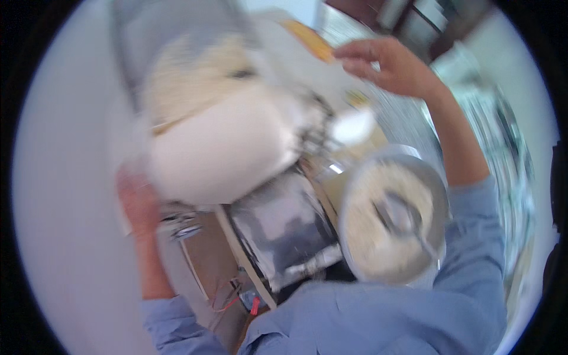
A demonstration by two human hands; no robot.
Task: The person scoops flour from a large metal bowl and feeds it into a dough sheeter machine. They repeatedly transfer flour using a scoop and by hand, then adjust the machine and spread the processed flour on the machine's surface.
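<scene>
Motion blur covers much of the view. My left hand [138, 199] is at the left end of a smooth white rounded cover or drum [217, 146]; whether it touches is unclear. Behind the white part, a pale grainy or powdery material [195, 75] lies in a grey transparent-looking hopper [177, 17]. My right hand [390, 66] is raised at the upper right, its fingers slightly curled. Its fingertips meet the near end of a flat orange-yellow object [310, 42] in the picture; a grip cannot be made out.
A metal bowl [437, 186] of similar pale material [368, 239] stands near my right side, a metal scoop [399, 213] lying in it. Below the white part is a shiny metal tray or panel [284, 222]. A small white round object [353, 126] and red wires [226, 306] also show.
</scene>
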